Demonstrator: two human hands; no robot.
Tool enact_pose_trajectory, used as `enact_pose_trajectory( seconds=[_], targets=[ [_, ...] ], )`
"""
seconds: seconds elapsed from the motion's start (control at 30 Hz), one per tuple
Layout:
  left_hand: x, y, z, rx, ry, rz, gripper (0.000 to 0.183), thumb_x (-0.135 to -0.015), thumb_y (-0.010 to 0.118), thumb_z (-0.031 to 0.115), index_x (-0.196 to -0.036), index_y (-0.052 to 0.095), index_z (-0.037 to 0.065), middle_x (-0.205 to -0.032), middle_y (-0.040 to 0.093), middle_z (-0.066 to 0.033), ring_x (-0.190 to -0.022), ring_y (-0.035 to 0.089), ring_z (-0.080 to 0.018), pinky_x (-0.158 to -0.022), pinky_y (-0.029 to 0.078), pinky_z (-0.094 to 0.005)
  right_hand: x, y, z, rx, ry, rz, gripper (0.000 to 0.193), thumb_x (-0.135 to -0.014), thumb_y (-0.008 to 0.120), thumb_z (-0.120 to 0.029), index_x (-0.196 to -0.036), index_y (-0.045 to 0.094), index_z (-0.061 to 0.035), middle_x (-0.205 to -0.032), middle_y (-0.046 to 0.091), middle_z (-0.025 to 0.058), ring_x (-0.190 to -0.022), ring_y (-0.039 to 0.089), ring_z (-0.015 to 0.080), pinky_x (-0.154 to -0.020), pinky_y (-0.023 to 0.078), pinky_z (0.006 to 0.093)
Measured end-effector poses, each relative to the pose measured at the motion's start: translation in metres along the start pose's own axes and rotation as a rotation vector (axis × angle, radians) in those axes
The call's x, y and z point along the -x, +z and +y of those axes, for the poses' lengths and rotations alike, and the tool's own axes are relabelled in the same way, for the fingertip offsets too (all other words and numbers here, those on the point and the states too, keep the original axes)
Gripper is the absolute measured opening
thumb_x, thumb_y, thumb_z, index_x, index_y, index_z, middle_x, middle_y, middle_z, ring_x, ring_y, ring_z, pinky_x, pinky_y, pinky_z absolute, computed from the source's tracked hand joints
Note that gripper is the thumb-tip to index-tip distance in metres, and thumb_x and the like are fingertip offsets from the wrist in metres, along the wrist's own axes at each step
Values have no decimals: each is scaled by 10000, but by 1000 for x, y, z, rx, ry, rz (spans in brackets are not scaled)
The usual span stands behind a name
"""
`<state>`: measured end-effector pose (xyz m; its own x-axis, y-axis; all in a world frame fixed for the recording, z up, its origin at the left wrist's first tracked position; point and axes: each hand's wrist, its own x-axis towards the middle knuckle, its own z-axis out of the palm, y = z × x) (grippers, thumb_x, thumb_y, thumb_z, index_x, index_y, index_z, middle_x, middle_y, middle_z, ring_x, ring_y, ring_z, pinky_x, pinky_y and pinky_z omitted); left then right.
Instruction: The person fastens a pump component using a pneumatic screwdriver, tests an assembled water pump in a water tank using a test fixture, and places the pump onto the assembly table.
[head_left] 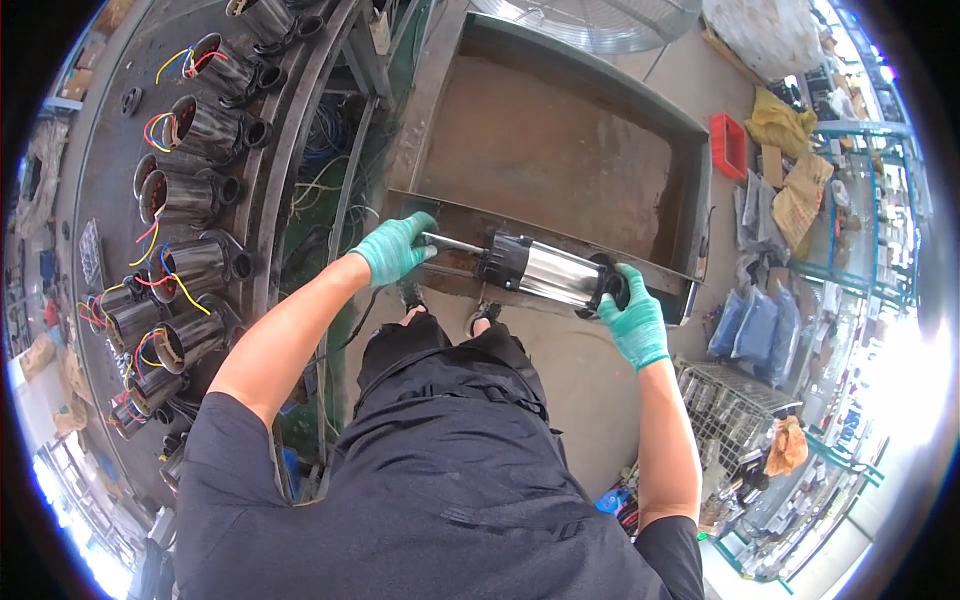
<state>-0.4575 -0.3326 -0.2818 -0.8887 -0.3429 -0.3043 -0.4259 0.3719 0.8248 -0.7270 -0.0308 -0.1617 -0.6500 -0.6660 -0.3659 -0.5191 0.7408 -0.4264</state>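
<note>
Held roughly level in front of me is a motor [562, 274], with a bright metal cylinder for a body and black parts at both ends. A thin silver rod [458, 243] sticks out from its left end. My left hand [393, 250], in a green glove, is closed around the outer end of that rod. The black right end of the motor is gripped by my right hand [636, 318], gloved in green too. The motor is over the near edge of a wide metal tank [688, 240]; whether it touches the edge cannot be told.
On my left, a dark metal bench [285, 135] carries several shiny motor housings [190, 197] with coloured wires. A big fan [590, 22] stands beyond the tank. To the right are a red bin [728, 146], a wire crate [722, 408], bags and shelving.
</note>
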Motion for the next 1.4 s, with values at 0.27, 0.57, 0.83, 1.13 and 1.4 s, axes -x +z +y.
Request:
enact_pose_trajectory(
  seconds=[0.27, 0.57, 0.83, 1.13, 1.4],
  targets=[
    [8, 11, -4, 896, -167, -68, 582, -932, 666, 162, -1471, 447, 127, -989, 590, 19, -774, 602, -183, -748, 536, -346, 0, 1, 4, -17, -52, 15, 539, -879, 702, -194, -1367, 497, -90, -876, 711, 242, -810, 709, 384, -744, 551, 444],
    [4, 4, 8, 488, -111, -21, 412, -966, 653, 232, -1347, 593, 89, -871, 666, -46, -776, 640, -121, -675, 537, -289, 1, -1, -1, 20, 9, -6, 534, -879, 700, -193, -1364, 503, -84, -908, 715, 235, -842, 711, 383, -756, 554, 447],
    [7, -20, 16, 954, -291, -297, 539, -988, 612, 204, -1489, 436, 110, -900, 620, -24, -747, 609, -97, -673, 535, -256, 1, -2, -6, 39, -2, 13, 534, -875, 706, -202, -1357, 511, -82, -908, 717, 230, -846, 710, 384, -756, 557, 445],
    [4, 6, 12, -352, -16, 64, 369, -920, 715, 240, -1236, 653, 61, -958, 692, -40, -779, 638, -167, -706, 537, -335, 4, -2, -6, 28, -14, 24, 549, -867, 710, -206, -1368, 511, -101, -861, 714, 224, -809, 707, 389, -739, 555, 443],
    [15, 3, 21, 794, -191, -5, 494, -968, 595, 138, -1441, 468, 70, -945, 714, -116, -856, 700, -198, -744, 553, -337, 5, 1, -1, -10, -52, 57, 563, -863, 708, -216, -1377, 506, -108, -828, 708, 226, -781, 703, 394, -725, 547, 456]
  ],
)
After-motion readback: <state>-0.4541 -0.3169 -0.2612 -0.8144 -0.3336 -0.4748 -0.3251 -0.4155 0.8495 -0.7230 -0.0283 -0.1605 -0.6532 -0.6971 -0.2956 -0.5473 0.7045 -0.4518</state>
